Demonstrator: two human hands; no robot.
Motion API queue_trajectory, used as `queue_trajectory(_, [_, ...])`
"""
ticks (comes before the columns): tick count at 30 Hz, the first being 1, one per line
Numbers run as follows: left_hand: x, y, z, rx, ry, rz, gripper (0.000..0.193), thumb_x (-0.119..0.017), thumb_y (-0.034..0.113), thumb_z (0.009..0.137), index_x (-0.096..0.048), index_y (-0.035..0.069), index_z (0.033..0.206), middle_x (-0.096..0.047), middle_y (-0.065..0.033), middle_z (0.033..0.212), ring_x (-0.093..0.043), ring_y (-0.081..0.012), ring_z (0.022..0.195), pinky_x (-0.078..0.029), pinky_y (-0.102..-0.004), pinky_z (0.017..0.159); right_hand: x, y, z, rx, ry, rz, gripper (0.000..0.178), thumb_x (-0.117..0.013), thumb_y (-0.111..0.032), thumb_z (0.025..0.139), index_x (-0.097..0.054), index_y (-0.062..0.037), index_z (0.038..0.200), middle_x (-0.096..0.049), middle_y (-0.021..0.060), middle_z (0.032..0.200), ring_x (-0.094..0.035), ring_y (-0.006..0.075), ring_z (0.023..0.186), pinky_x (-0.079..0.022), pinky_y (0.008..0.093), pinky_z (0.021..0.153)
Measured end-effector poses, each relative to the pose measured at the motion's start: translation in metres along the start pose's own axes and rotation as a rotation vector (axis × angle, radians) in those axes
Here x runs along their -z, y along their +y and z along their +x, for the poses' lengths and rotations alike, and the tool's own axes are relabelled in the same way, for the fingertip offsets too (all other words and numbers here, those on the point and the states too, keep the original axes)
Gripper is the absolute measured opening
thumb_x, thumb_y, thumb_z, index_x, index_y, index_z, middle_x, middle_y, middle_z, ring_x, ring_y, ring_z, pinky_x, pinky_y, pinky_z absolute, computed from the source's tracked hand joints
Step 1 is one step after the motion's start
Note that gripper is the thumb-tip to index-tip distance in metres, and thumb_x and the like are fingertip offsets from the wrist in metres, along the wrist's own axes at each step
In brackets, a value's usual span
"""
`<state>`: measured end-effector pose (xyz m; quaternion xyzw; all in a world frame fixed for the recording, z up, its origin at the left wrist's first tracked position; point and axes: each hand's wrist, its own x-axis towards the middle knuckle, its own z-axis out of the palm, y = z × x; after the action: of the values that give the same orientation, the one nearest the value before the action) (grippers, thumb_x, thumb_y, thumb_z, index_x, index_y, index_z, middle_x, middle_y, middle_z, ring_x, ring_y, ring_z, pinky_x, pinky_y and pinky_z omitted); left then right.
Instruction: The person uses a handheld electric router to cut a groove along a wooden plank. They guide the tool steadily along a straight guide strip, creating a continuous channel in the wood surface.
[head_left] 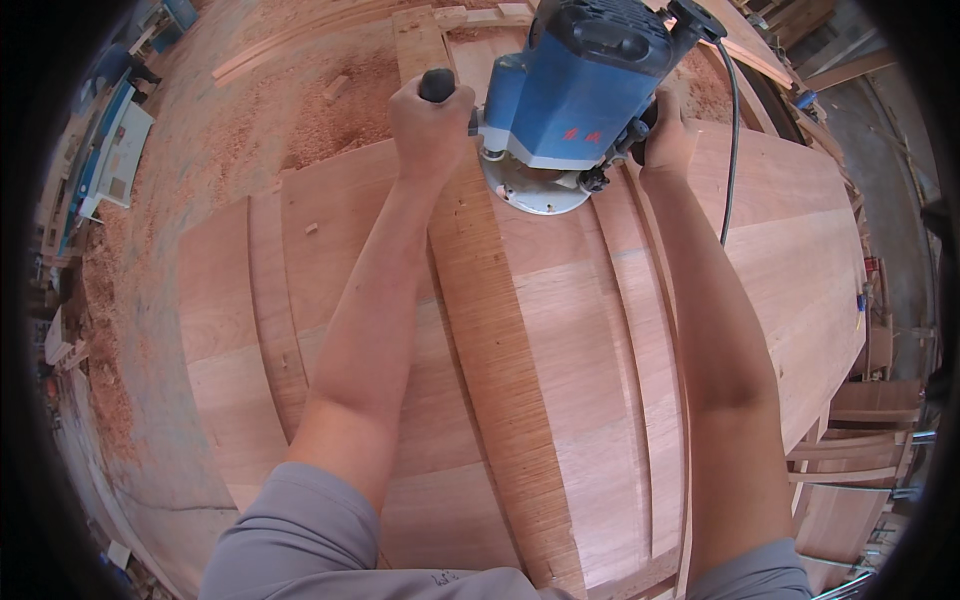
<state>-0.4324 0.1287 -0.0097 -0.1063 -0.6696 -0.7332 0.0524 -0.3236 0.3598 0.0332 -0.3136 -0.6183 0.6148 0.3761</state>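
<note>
Wooden panel (590,350), broad, darker strip (492,350) along it. Blue router (595,95) on its far part. Left hand (428,130) closed around the router's black knob (437,85); right hand (670,140) curled round the opposite handle (648,118), partly hidden. Small wood chip (312,228) left of the left forearm (372,300).

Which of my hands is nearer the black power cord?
Right. The right hand is just left of the cord; the left hand is farther left, across the blue router.
</note>
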Motion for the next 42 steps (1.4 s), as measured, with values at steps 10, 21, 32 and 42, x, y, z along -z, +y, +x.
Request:
queue_trajectory(10, [0.001,0.004,0.0,0.011,-0.004,0.012,0.02,-0.068,0.009,0.077,-0.056,0.0,0.065,-0.052,-0.0008,0.057,-0.047,-0.0089,0.055,-0.042,-0.0333,0.052,0.001,-0.003,-0.002,-0.004,0.005,-0.021,0.045,-0.065,-0.038,0.092,-0.065,0.0021,0.071,-0.062,0.0114,0.064,-0.058,0.0206,0.048,-0.046,0.0327,0.04])
queue_trajectory(21, [0.001,0.005,-0.007,-0.009,0.024,0.085,0.02,-0.069,0.012,0.076,-0.058,-0.001,0.066,-0.057,-0.0057,0.056,-0.052,-0.0134,0.054,-0.046,-0.0357,0.054,0.003,0.0,-0.002,0.019,0.005,0.001,0.046,-0.065,-0.038,0.092,-0.062,0.0008,0.068,-0.059,0.0103,0.061,-0.056,0.0197,0.045,-0.041,0.0325,0.039])
queue_trajectory(32, [0.003,0.012,-0.008,0.009,0.008,0.029,0.02,-0.069,0.01,0.077,-0.058,-0.002,0.066,-0.056,-0.0045,0.055,-0.052,-0.0123,0.053,-0.045,-0.0347,0.052,0.003,-0.007,-0.008,0.039,0.0,-0.013,0.042,-0.065,-0.033,0.092,-0.062,0.0004,0.067,-0.06,0.0098,0.061,-0.055,0.0197,0.044,-0.041,0.0325,0.038])
queue_trajectory(42, [0.004,0.007,-0.011,-0.068,-0.003,0.081,0.018,-0.067,0.006,0.082,-0.058,0.001,0.068,-0.056,0.0003,0.061,-0.053,-0.0065,0.052,-0.043,-0.0277,0.043,0.003,-0.007,-0.012,0.012,0.029,-0.006,0.045,-0.065,-0.037,0.093,-0.062,-0.0001,0.068,-0.059,0.0088,0.061,-0.054,0.0189,0.044,-0.04,0.032,0.039])
